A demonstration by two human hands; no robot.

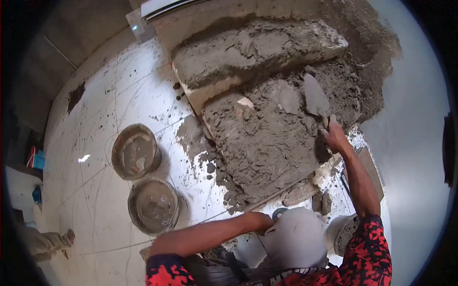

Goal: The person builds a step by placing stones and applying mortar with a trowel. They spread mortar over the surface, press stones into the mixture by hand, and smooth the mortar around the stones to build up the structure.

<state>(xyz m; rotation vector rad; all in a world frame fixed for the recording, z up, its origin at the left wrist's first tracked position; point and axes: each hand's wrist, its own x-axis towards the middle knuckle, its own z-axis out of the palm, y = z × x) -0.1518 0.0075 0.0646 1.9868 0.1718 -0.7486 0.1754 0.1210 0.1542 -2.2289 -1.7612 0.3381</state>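
My right hand (335, 136) is closed round the handle of a trowel (316, 96). The trowel's blade lies flat against wet grey mortar (267, 138) spread over a broad step. My left hand (260, 222) is curled low in the middle, beside a pale grey rounded shape (296, 238), perhaps my knee. Next to its fingers is a small dark-rimmed round thing (279, 214); whether the hand grips it I cannot make out. A pale chip (245, 102) sits on the mortar, near a smoothed patch.
Two mortar-stained buckets (135, 151) stand on the white tiled floor (102, 190) at left. Above the mortar rises a higher step (257, 47). A grey wall (410, 157) borders the right. Another bucket (344, 233) is at lower right. Another person's foot (67, 238) shows at far left.
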